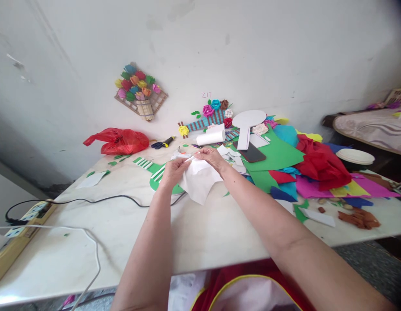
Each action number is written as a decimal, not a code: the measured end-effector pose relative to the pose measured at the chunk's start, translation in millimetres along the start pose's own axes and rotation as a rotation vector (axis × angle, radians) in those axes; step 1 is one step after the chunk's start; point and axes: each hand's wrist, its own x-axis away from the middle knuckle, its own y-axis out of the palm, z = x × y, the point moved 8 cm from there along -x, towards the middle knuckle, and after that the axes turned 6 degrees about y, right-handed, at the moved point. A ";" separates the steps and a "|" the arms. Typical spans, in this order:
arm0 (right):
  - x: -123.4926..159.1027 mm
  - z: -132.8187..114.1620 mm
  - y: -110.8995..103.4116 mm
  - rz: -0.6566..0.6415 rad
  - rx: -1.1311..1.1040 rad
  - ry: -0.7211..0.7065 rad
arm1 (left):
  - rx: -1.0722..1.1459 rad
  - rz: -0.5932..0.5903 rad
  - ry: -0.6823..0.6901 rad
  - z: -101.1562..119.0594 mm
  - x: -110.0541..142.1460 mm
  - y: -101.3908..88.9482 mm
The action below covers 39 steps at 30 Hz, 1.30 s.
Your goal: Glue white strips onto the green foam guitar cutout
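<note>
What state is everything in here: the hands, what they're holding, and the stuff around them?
Left hand: pinching the thin white sheet
Right hand: pinching it too
Thin white sheet: gathered at the fingers, hanging loose below
Green cutout: white strips across it, partly hidden by the left hand
White roll: rolled up, lying on its side
Red bag: crumpled
Red paper: crumpled
Power strip: black plug in it

A big pale wall (187, 52) is at twelve o'clock, a white marble-look table (106, 233) sits below, and speckled gray floor (371, 259) shows at four o'clock.
</note>
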 end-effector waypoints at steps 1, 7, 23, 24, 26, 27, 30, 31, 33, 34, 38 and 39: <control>0.1 0.1 1.0 -0.004 -0.016 0.001 | 0.012 0.011 0.005 0.2 0.0 -0.9; 3.4 -3.2 6.8 -0.023 -0.076 0.002 | 0.089 0.046 0.069 7.7 0.5 -4.2; 6.8 -3.0 10.1 -0.079 -0.152 0.037 | 0.335 -0.038 -0.014 2.4 4.1 0.5; 6.1 -1.2 10.1 -0.086 -0.169 0.048 | 0.331 -0.035 -0.014 2.0 3.8 0.6; 5.3 1.0 10.3 -0.098 -0.177 0.058 | 0.332 -0.023 -0.019 0.3 3.0 0.7; 5.0 1.4 10.2 -0.102 -0.171 0.059 | 0.336 -0.018 -0.022 -0.9 2.5 0.7; 4.5 1.7 9.6 -0.109 -0.161 0.059 | 0.374 -0.005 -0.022 -4.0 1.5 0.9; 4.3 1.6 9.6 -0.114 -0.160 0.056 | 0.392 -0.002 -0.026 -5.1 1.4 0.9; 3.8 1.0 9.5 -0.123 -0.155 0.045 | 0.419 0.010 -0.045 -7.2 1.6 0.7; 3.5 0.8 9.6 -0.129 -0.152 0.040 | 0.428 0.017 -0.058 -8.0 2.0 0.5; 2.9 1.5 9.2 -0.137 -0.148 0.041 | 0.456 0.043 -0.089 -7.5 3.6 -0.7; 2.9 1.6 9.4 -0.141 -0.149 0.042 | 0.460 0.047 -0.091 -6.9 4.0 -0.9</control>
